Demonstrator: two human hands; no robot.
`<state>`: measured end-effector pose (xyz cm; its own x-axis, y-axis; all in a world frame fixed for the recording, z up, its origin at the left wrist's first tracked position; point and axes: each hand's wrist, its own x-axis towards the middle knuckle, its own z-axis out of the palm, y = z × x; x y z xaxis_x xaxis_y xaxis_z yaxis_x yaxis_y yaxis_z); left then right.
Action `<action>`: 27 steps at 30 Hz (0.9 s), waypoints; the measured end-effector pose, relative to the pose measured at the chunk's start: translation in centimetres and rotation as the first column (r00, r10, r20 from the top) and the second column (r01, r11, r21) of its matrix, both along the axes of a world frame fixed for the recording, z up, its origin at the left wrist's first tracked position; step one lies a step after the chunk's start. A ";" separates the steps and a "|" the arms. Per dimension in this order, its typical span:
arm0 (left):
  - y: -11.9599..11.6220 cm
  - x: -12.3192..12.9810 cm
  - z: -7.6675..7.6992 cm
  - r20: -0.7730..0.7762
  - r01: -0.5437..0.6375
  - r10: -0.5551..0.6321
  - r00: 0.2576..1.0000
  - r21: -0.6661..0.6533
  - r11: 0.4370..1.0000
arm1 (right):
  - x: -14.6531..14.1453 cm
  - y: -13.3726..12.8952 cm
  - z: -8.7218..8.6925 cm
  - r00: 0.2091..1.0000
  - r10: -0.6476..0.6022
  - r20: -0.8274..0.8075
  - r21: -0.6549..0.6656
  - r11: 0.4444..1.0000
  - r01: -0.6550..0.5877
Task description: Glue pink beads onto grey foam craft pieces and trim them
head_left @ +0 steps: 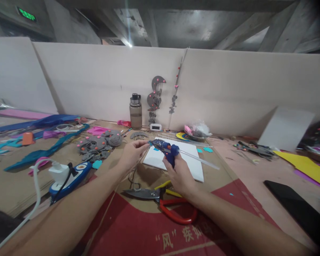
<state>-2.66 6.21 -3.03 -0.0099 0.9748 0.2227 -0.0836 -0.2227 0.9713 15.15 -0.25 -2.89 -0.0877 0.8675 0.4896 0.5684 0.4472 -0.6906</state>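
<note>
My right hand (180, 170) is wrapped round the grip of a blue hot glue gun (171, 151), and a clear glue stick (198, 158) sticks out of its back. Its nozzle points left, right at the fingertips of my left hand (132, 156). Those fingers are pinched on a small blue piece (150, 143), mostly hidden by the nozzle and fingers. Beneath the gun lies a white board (194, 167) with small blue cutouts (208, 149) by its edge. Red-handled scissors (180, 215) and a yellow-handled tool (164, 185) lie below my hands, near a loop of cord (134, 183).
Left of my arm sit a blue-and-white power strip (72, 181) and grey felt pieces with pink dots (96, 144). A bottle (136, 113) and a small clock (155, 127) stand behind. At right are a black phone (293, 206), yellow sheets (304, 165) and a filled bowl (198, 131).
</note>
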 end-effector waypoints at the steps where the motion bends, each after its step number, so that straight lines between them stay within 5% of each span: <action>1: 0.0 0.0 0.0 -0.010 -0.004 0.004 1.000 -0.002 1.000 | 0.0 0.0 0.0 1.000 0.002 0.003 0.001 1.000 -0.002; 27: -0.2 -0.1 0.4 -0.097 -0.086 0.088 0.991 0.026 0.996 | -0.1 -0.1 0.0 0.999 -0.021 0.040 0.004 1.000 0.021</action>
<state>-2.76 6.01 -2.64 -0.0717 0.9662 0.2476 0.0319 -0.2459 0.9688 15.07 -0.36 -2.85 -0.0888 0.8679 0.4888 0.6049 0.4368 -0.6657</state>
